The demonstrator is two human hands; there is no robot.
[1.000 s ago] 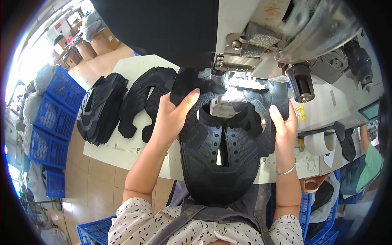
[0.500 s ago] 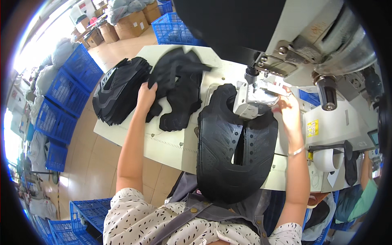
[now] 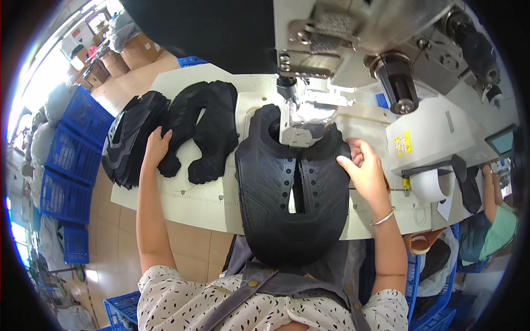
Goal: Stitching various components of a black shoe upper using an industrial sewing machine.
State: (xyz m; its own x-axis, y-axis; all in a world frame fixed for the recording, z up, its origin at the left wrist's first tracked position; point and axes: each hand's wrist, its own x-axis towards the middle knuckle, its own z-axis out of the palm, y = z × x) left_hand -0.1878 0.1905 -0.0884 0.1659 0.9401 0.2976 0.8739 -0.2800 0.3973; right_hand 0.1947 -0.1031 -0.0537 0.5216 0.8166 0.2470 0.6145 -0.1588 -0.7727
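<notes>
The big black shoe piece [image 3: 268,187] lies partly on the pale surface [image 3: 165,194], and its round end hangs past the near edge. A shiny metal block [image 3: 298,135] on the sewing machine [image 3: 353,49] sits between its two top arms. The right hand [image 3: 364,168] is at its right edge, thumb apart from the fingers; I cannot tell if it pinches. The left hand [image 3: 157,148] is by the left pile [image 3: 130,143], near the middle pile [image 3: 218,127], fingers a bit bent; I cannot tell if it grips anything. It seems best to touch the piles softly, so their edges do not slip. A light, flat hold should stop the big piece folding. Fingers are safer away from the metal block
</notes>
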